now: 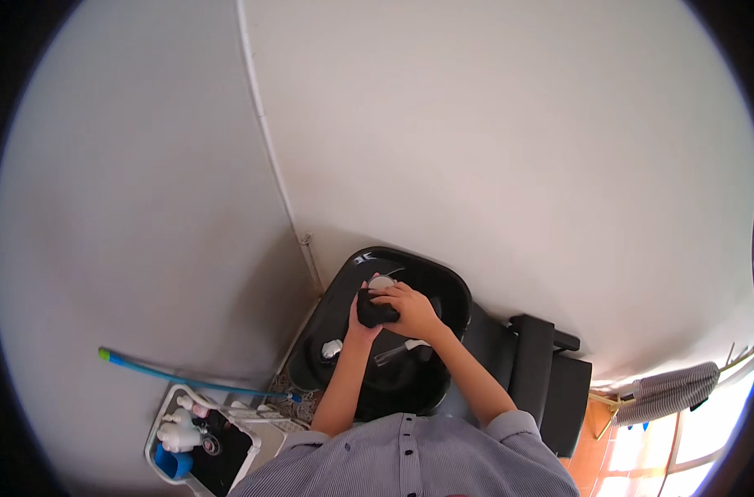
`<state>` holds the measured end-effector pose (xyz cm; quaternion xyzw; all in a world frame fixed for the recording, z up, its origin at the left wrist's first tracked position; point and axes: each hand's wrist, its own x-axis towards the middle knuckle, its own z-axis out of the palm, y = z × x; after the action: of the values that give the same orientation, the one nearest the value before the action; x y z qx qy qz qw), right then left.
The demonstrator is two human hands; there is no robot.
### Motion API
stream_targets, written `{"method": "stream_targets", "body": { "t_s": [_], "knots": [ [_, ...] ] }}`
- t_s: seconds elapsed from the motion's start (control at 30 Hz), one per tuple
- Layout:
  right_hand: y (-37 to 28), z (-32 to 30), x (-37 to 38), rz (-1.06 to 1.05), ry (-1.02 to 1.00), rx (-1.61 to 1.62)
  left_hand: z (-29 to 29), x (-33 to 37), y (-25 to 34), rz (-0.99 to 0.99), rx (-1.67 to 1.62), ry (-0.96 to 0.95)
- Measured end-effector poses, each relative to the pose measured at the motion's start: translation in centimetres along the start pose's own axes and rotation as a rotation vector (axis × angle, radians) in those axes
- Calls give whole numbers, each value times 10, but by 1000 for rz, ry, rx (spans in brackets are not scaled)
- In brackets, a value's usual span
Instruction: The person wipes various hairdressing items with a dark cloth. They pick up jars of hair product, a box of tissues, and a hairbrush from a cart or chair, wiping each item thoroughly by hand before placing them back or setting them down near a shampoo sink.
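Observation:
Both my hands meet over a black wash basin (455, 298). My left hand (362, 326) is closed from below and the left around a soft-looking black cloth (373, 310) and a whitish round thing (382, 283); its fingertips show past the round thing's far side. From the right, my right hand (415, 311) lies over both, fingers bent and pressed onto them. The kind of round thing cannot be made out. Below my hands, a hand shower (391, 355) with a clear and white body lies in the basin. Left of it is a chrome tap (331, 349).
A black padded chair (532, 364) adjoins the basin's right side. At lower left, a trolley (157, 422) holds white bottles (178, 432) and a blue container (171, 462). A blue tube (186, 378) sticks out above it. A striped cloth (668, 396) hangs on a rack at right.

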<state>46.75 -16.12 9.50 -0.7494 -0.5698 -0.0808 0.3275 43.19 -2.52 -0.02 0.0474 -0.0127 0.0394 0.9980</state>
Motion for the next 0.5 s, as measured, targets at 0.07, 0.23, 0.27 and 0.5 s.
{"method": "stream_targets", "body": {
  "t_s": [0.07, 0.23, 0.27, 0.5],
  "knots": [
    [5, 10, 0, 56, -42, 274, 2, -21, 15, 80, 124, 129],
    [-3, 58, 16, 337, -24, 335, -9, -80, 39, 217, 72, 274],
    [-8, 73, 21, 397, 1, 361, -9, -94, 45, 245, 35, 308],
    [-59, 198, 23, 344, -18, 382, -40, -186, 97, 548, 6, 548]
  ]
}}
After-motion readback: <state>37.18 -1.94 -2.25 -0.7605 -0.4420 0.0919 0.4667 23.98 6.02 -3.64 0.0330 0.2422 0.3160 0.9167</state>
